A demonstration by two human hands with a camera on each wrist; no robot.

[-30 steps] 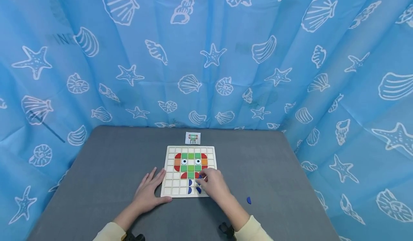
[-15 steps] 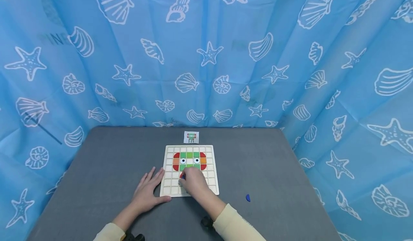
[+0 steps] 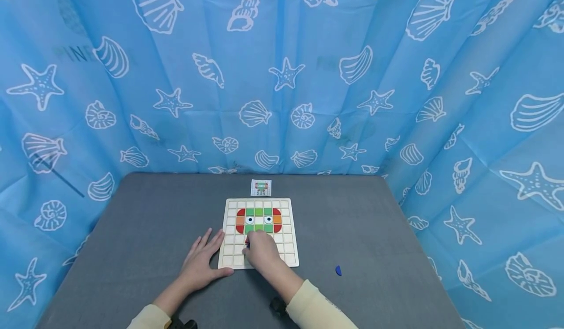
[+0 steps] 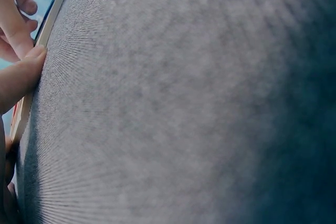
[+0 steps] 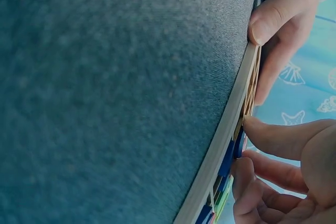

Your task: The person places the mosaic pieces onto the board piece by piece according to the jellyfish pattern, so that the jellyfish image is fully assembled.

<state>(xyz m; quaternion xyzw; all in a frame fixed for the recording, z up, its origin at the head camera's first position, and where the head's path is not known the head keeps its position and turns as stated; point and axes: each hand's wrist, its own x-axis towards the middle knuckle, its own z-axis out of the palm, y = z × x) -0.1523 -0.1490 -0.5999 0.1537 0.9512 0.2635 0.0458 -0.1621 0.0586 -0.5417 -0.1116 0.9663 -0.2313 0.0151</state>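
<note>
A square pale wooden grid board (image 3: 288, 243) lies on the table, bearing green, red and orange tiles and two round eye tiles (image 3: 249, 220). At its lower middle my right hand (image 3: 263, 253) pinches a small blue curved tile (image 5: 240, 143) between thumb and finger, low over the cells. Other blue tiles (image 5: 226, 160) sit in cells beside it; in the head view the hand covers most of them. My left hand (image 3: 200, 263) rests with spread fingers against the board's left edge and near corner, its thumb (image 4: 29, 72) touching the rim.
A small printed card (image 3: 261, 187) with a similar coloured figure lies behind the board. One loose blue tile (image 3: 338, 270) is on the grey table (image 3: 352, 221) to the right. A blue shell-patterned curtain (image 3: 286, 99) hangs behind the table.
My right hand has moved left from the board's right side to its lower middle, holding a blue tile; over the last half second it shifts only slightly. My left hand stays in place.
</note>
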